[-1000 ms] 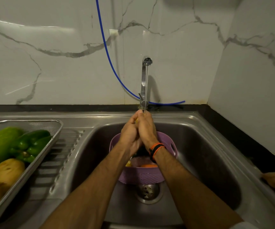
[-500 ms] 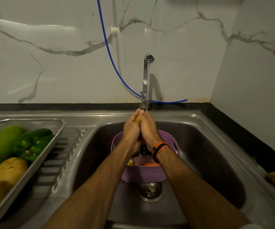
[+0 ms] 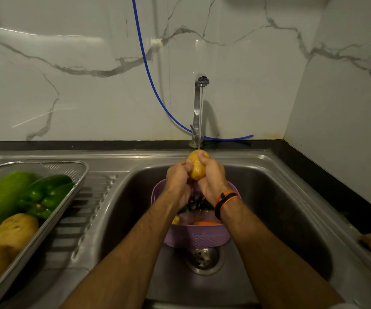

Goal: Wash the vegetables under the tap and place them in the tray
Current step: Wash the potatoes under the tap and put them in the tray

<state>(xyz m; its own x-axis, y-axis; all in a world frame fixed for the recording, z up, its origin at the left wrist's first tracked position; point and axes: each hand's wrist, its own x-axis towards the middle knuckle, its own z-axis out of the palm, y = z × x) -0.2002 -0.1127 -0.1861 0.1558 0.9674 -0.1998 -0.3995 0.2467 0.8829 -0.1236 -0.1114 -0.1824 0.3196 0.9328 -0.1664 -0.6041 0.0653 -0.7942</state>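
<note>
potato [image 3: 197, 166] is held up under the tap [image 3: 199, 101] w/ both hands, right where the thin stream lands on its top end, so water runs down over the whole skin and drips into the purple basket [image 3: 196, 238] below, which sits in the sink [image 3: 269, 197] over the drain. left hand [image 3: 176, 186] is curled round the potato's left side, thumb pressed on the skin; right hand [image 3: 212, 179] is wrapped round the right side w/ fingertips hooked over the top. held between two palms like this, it can prob. be turned and rubbed w/o slipping. skin looks yellow-tan, smooth, wet and a bit shiny; shape is oval, upright, top half showing above the fingers. more unwashed veg is seen in the basket: sth orange and a yellow bit, rest hidden by the wrists. tray [image 3: 77, 181] is placed on the draining board at the sink's left edge, near enough for a short carry; in it are laid a long green gourd [image 3: 4, 201], green peppers [image 3: 46, 195] and other potatoes [image 3: 15, 230]. step is judged as rinse in progress, transfer to tray not yet done. orange-black band [image 3: 224, 200] is worn on the right wrist.
</note>
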